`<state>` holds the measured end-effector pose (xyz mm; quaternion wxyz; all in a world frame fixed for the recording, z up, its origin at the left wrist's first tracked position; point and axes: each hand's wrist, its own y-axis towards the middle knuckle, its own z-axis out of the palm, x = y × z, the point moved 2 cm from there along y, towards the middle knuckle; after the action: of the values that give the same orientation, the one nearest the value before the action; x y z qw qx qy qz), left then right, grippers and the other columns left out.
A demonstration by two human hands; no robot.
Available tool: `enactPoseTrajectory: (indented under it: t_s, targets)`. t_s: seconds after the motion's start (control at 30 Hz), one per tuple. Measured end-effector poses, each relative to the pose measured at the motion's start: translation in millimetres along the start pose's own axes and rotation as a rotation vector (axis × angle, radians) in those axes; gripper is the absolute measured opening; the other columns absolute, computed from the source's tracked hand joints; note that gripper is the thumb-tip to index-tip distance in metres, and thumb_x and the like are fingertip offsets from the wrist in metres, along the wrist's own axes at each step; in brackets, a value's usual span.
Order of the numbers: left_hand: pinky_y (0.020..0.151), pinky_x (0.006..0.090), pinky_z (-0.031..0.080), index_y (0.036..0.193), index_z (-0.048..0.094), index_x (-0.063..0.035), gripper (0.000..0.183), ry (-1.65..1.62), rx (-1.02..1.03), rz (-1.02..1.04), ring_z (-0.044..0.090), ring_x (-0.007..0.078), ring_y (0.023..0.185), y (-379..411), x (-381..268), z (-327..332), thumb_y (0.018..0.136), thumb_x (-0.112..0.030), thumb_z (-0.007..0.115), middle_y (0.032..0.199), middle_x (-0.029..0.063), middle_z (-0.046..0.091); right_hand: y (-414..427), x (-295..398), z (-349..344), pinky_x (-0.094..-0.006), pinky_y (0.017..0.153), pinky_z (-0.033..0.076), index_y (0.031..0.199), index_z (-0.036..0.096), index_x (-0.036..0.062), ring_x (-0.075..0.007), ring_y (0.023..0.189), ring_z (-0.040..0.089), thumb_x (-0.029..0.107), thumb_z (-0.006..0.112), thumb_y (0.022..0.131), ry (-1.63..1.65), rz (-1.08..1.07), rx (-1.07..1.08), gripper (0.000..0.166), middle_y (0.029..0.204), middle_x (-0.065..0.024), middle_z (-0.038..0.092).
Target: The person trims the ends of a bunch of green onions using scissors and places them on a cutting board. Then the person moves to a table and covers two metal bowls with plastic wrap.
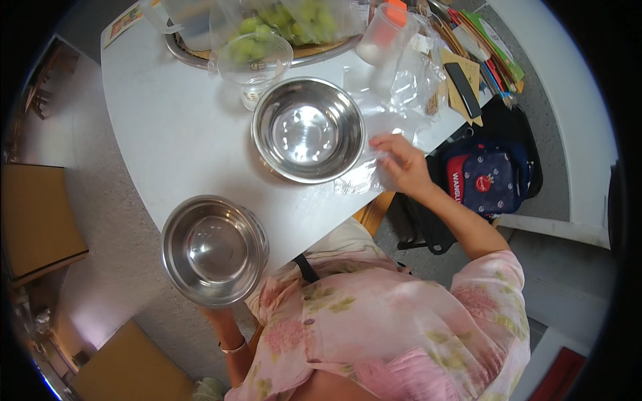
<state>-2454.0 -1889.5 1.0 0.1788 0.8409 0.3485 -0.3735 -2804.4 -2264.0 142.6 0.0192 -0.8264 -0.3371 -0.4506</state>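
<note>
Near the table's left front edge is a stainless steel bowl [216,250], overhanging the edge. My left hand [215,313] grips it from below at the near side, its fingers hidden behind the bowl. Another stainless steel bowl [307,131] stands farther back on the white table [175,150]. Both bowls look empty inside. Just right of the second bowl is my right hand [405,163], fingers apart and bent, with nothing visible in it. Beneath that hand lies a clear plastic sheet or bag [368,173].
Behind the bowls stand a clear plastic cup [254,60] and a metal-rimmed tray [316,57] with bagged green grapes [301,22]. At right are another clear cup [383,37], crumpled plastic [416,80] and a dark oblong object [462,89]. A blue backpack [489,180] sits beside the table.
</note>
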Motion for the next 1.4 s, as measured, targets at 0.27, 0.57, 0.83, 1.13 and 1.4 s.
enactPoseTrajectory:
  t_s: [0.27, 0.57, 0.83, 1.13, 1.4]
  targets:
    - [0.078, 0.0288, 0.042, 0.106, 0.05, 0.003, 0.021, -0.453, -0.045, -0.085, 0.052, 0.0149, 0.089, 16.4, -55.5, 3.5, 0.087, -0.007, 0.05, 0.101, 0.0096, 0.055, 24.5, -21.7, -47.8, -0.0283, 0.08, 0.047, 0.093, 0.056, 0.0003, -0.0158, 0.087, 0.058, 0.01, 0.052, 0.088, 0.627, 0.338, -0.418, 0.012, 0.096, -0.008, 0.06]
    - [0.082, 0.0372, 0.038, 0.104, 0.047, 0.0005, 0.023, 0.009, -0.509, 0.513, 0.047, 0.0267, 0.091, -54.4, -137.2, 19.8, 0.081, -0.005, 0.052, 0.106, 0.0145, 0.051, 30.7, -37.5, -99.6, -0.0389, 0.085, 0.046, 0.093, 0.055, 0.0016, -0.0246, 0.09, 0.057, 0.02, 0.049, 0.09, 1.042, 0.25, -0.298, 0.02, 0.096, -0.0135, 0.059]
    - [0.093, 0.0438, 0.038, 0.109, 0.051, -0.0023, 0.04, -0.167, 0.357, 1.045, 0.044, 0.0394, 0.11, 0.6, -339.3, 114.2, 0.07, -0.001, 0.06, 0.118, 0.0214, 0.046, 42.2, -30.3, -100.5, -0.0399, 0.085, 0.046, 0.098, 0.052, -0.0028, -0.0249, 0.09, 0.057, 0.022, 0.042, 0.092, 1.2, 0.244, -0.254, 0.027, 0.097, -0.0148, 0.058]
    - [0.101, 0.0457, 0.026, 0.126, 0.044, -0.0069, 0.052, 0.217, 0.424, 1.025, 0.028, 0.0394, 0.124, 90.6, -397.2, 286.8, 0.084, -0.037, 0.05, 0.134, 0.0225, 0.031, 29.8, -26.4, -131.7, -0.0412, 0.086, 0.045, 0.1, 0.051, -0.0028, -0.0265, 0.091, 0.056, 0.019, 0.045, 0.091, 1.22, 0.254, -0.247, 0.025, 0.102, -0.018, 0.057]
    - [0.103, 0.0476, 0.019, 0.12, 0.049, -0.0015, 0.052, 0.296, 0.317, 1.004, 0.025, 0.0391, 0.126, 103.5, -392.7, 299.5, 0.085, -0.039, 0.047, 0.137, 0.023, 0.028, 30.0, 17.4, -200.6, -0.04, 0.089, 0.043, 0.105, 0.053, -0.0031, -0.0244, 0.093, 0.056, 0.015, 0.044, 0.091, 1.419, -0.233, -0.166, 0.025, 0.101, -0.0168, 0.059]
